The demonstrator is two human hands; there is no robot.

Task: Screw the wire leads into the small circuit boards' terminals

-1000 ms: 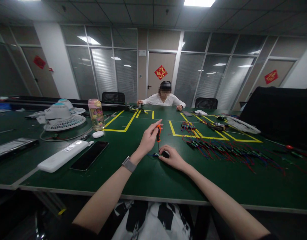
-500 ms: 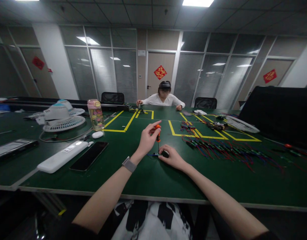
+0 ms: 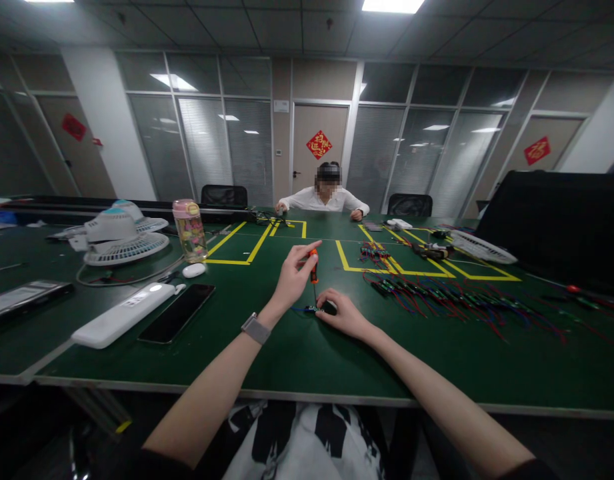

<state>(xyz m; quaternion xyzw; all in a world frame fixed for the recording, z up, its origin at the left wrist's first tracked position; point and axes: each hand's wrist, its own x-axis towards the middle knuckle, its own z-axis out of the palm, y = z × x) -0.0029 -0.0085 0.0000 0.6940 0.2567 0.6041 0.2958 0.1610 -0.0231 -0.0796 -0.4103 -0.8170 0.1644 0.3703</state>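
A green tabletop [image 3: 331,367] carries everything, its near edge running across just in front of the wearer's lap. At its far edge sits a person in a white top [image 3: 325,199]. A long heap of wired boards [image 3: 427,293] lies on the right half, well apart from the working hands. On the left half, toward the near edge, a white device [image 3: 117,317] and a phone [image 3: 177,313] lie side by side, both slanting away toward the far edge.

The left hand [image 3: 293,277] is raised above the tabletop, thumb and fingers curled around the handle of a screwdriver [image 3: 315,275], the index finger stretched out past the top. The right hand [image 3: 347,315] rests low on the tabletop, its thumb and forefinger bent in to pinch, or at least steady, a small circuit board [image 3: 313,309]; the fingertips hide part of it.

What matters most looks to be how these two line up. The screwdriver stands nearly upright, its shaft leading down to the board; whether the tip is seated cannot be told. The board lies flat, its long axis roughly along the near edge, just left of the right fingertips and below the left ones. The right hand is nearer to it. A thin blue wire [image 3: 299,309] trails from its left end.
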